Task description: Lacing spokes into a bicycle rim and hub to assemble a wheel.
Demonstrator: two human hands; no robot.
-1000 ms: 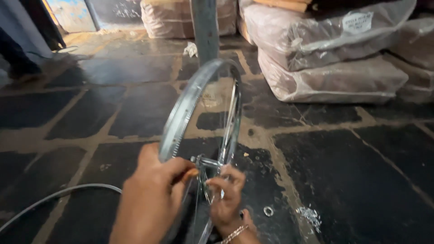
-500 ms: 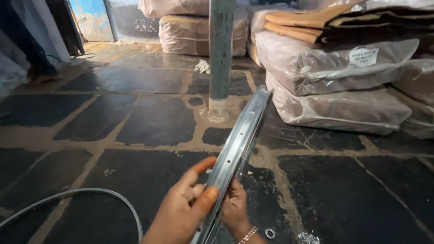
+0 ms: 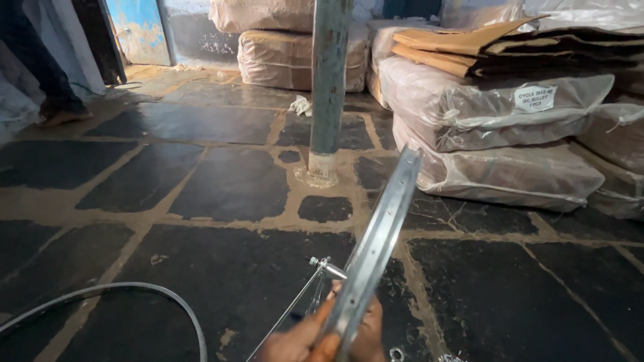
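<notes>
I hold a silver bicycle wheel rim [image 3: 382, 228] upright and edge-on, and it rises from the bottom centre toward the upper right. Its hub axle [image 3: 327, 265] sticks out to the left, with thin spokes [image 3: 288, 312] running down from it. My left hand [image 3: 298, 345] grips the rim's near edge at the bottom of the view, thumb and fingers pinched on the metal. My right hand [image 3: 371, 328] is mostly hidden behind the rim. It holds the wheel from the far side, with fingertips up near the hub.
A second bare rim [image 3: 107, 291] lies on the dark stone floor at lower left. A blue-grey pole [image 3: 329, 87] stands ahead. Plastic-wrapped bundles [image 3: 496, 114] with cardboard sheets [image 3: 469, 47] on top are stacked at right. Another person's foot [image 3: 60, 114] is at far left. A small ring [image 3: 396, 353] lies by my hands.
The wheel has turned from showing its open hoop to edge-on. My hands have sunk to the bottom edge as the view tilted up toward the pole and bundles.
</notes>
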